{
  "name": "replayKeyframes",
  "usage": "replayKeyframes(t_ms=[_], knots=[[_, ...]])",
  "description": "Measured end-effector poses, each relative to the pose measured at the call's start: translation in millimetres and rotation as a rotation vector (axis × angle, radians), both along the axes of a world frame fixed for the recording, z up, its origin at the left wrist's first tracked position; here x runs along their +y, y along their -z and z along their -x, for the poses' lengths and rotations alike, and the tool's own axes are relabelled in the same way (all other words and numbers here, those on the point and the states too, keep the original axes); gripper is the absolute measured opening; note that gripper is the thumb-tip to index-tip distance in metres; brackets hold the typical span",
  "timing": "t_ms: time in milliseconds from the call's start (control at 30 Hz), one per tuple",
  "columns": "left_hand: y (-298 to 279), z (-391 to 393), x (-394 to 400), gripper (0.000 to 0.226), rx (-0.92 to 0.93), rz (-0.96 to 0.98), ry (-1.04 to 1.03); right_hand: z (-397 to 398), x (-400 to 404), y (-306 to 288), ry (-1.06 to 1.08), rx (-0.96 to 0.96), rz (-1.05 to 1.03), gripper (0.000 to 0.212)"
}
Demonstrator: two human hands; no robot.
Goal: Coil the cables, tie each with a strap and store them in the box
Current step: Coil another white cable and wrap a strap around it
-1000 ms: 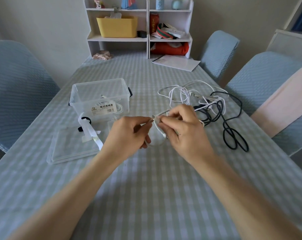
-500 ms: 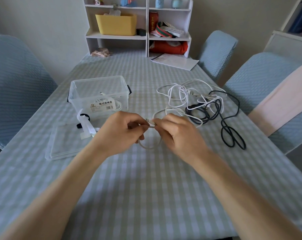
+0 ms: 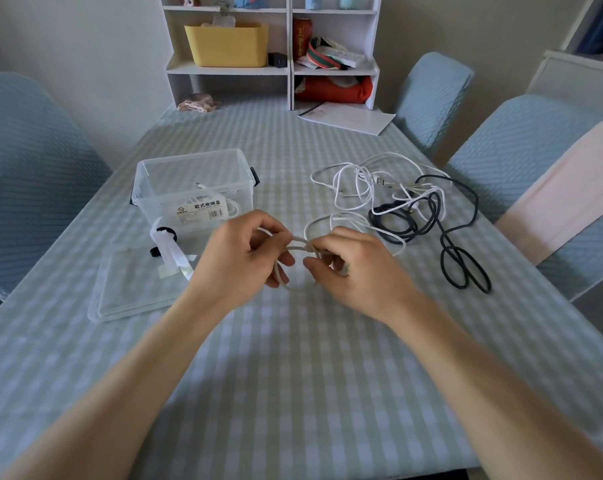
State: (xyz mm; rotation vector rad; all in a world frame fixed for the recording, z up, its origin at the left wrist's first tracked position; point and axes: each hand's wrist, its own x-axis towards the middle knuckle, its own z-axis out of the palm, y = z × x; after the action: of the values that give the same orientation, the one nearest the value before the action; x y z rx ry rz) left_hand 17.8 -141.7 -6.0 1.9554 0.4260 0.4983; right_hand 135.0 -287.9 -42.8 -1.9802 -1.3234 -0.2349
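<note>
At the centre of the frame the fingers (image 3: 282,237) of the left hand (image 3: 239,263) curl around one side of a small loop of white cable (image 3: 294,268), thumb and forefinger pinching it, while the right hand (image 3: 357,271) pinches the other side of the same loop with its fingers bent inward; both hands hover just above the desk (image 3: 293,375), forearms reaching in from the lower corners. The cable trails up and right from the loop toward a loose tangle of white cables (image 3: 358,183), which is intertwined with a black cable (image 3: 445,237) at centre right. Left of centre stands the clear plastic box (image 3: 194,188), lid off, with a white cable already inside and a label whose large characters read 欧式收纳盒; the smaller print and barcode beneath are too small to read. Its clear lid (image 3: 133,289) lies flat in front of it, with white and black straps (image 3: 170,249) lying on the lid's far edge. The checked cloth is bare across the lower half of the frame down to the near desk edge. A white shelf unit (image 3: 289,69) stands at top centre, and blue chairs (image 3: 33,181) flank the desk.
</note>
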Motion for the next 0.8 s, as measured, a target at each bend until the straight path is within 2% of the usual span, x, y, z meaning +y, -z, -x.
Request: replayKeyframes(t_ms=[200,367,433,533,600,700,800], knots=[[-0.9,-0.5,2.3,0.012,-0.143,0.112,-0.129,-1.0,-4.3,-4.4,0.010,0.088,-0.060,0.025],[-10.0,1.7,11.8,0.015,-0.403,0.377,-0.316,-4.5,-3.8,-2.9,0.038,0.129,-0.052,0.017],[-10.9,1.9,15.8,0.015,-0.381,0.395,-0.336,-4.7,-4.9,-3.4,0.046,0.160,-0.070,0.012],[-7.9,-0.9,10.6,0.016,-0.139,0.251,-0.223,-0.8,-6.8,-9.6,0.046,0.203,-0.103,0.015],[-5.3,-2.9,3.2,0.014,-0.062,0.231,-0.155,2.8,-7.1,-14.1,0.043,0.343,-0.113,0.019],[-5.4,-2.2,1.9,0.011,-0.111,0.255,-0.173,2.5,-7.0,-20.1,0.048,0.644,-0.166,0.029],[-7.9,-1.1,9.4,0.010,-0.207,0.337,-0.254,-2.8,-11.7,-23.6,0.082,0.747,-0.122,0.023]])
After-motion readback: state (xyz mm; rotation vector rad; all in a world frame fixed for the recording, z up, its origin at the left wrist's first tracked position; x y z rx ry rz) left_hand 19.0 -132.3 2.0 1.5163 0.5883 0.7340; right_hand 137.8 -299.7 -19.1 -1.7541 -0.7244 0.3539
